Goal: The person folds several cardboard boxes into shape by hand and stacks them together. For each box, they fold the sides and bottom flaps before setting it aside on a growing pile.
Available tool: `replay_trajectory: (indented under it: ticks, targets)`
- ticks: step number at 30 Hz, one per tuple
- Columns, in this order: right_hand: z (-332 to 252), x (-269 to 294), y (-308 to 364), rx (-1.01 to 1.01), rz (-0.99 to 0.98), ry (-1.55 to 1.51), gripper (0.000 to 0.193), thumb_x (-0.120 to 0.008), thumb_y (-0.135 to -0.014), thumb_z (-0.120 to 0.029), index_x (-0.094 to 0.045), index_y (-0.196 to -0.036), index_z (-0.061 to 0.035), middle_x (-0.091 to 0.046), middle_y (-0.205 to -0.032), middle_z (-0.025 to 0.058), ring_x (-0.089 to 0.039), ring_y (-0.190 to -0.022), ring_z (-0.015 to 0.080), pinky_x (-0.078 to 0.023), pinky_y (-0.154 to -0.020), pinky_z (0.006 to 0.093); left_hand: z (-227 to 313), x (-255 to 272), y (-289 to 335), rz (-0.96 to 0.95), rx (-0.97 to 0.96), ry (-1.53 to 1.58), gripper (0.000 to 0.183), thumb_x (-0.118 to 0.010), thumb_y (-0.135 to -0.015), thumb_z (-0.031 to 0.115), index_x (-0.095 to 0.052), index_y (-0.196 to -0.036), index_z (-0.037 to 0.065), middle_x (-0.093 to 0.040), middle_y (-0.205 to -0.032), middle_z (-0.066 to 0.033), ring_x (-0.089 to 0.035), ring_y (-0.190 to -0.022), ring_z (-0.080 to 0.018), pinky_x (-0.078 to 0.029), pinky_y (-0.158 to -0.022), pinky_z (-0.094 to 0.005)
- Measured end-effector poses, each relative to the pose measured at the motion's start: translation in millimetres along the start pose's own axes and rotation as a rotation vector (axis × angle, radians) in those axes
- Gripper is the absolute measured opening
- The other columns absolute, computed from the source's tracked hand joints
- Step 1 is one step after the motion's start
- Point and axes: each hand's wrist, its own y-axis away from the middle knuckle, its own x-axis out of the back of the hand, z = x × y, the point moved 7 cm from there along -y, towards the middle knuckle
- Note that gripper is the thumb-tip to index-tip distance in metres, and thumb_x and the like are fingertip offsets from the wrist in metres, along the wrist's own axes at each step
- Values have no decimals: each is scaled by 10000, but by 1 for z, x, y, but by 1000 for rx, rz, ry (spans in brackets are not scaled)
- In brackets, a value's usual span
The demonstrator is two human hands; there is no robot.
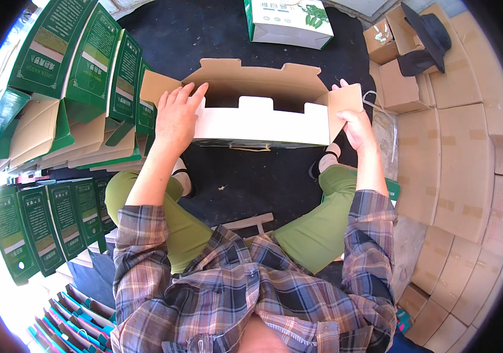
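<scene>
An open cardboard box (263,125), white on its near panel and plain brown inside, is held in front of me above the dark floor covering. Its top is unfolded, with notched long flaps and a brown flap at each short end. My left hand (176,120) grips the left end, fingers laid over the edge beside the left flap. At the other end my right hand (354,123) pinches the right flap, its thumb on the near face and the fingers behind it. The inside looks dark, and its bottom is hidden.
A closed white and green carton (290,22) lies at the far side. Rows of green boxes (90,65) line the left, with more green boxes (66,223) below them. Stacked brown cartons (419,159) stand along the right, a black hat (428,38) on top. My legs flank the held box.
</scene>
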Motion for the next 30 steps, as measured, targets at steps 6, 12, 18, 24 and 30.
replay_trajectory:
  ticks: [6, 12, 18, 24, 30]
  targets:
    - [-6, -22, 6, 105, -61, 494, 766, -585, -830, -67, -209, -1497, -84, -235, -1546, 120, -234, -1420, 203, -210, -1137, 332, -4, -13, -4, 26, 65, 19, 793, -691, -783, 119, -289, -1459, 226, -395, -1440, -106, -357, -1338, -304, -235, -1119, -482]
    - [5, -25, 4, 173, -70, 872, 505, -652, -815, -72, -576, -1297, -206, -233, -1545, 111, -290, -1399, 282, -294, -1115, 383, 0, -14, -4, 4, 80, -15, 818, -711, -774, 143, -282, -1463, 242, -372, -1456, -91, -348, -1345, -301, -178, -1130, -518]
    - [8, -44, 3, 219, 11, 1147, 646, -654, -794, -18, -480, -1365, -265, -232, -1534, 117, -390, -1323, 317, -377, -1070, 411, 8, 12, 1, 53, 115, -112, 897, -782, -695, 147, -313, -1452, 250, -335, -1476, -57, -271, -1383, -293, -151, -1121, -553]
    - [4, -50, 2, 191, 17, 1223, 840, -669, -779, 3, -302, -1458, -328, -241, -1514, 136, -390, -1313, 348, -376, -1079, 414, -9, 61, 14, 581, 174, 169, 917, -808, -677, 144, -315, -1450, 150, -269, -1482, -139, -239, -1369, -333, -196, -1118, -492]
    - [3, -51, -2, 208, 17, 1213, 909, -673, -770, 4, -209, -1489, -303, -243, -1511, 149, -374, -1326, 350, -367, -1081, 422, -25, 6, 10, 83, 243, 702, 772, -689, -840, 175, -251, -1476, 165, -388, -1457, -153, -432, -1300, -329, -380, -1037, -429]
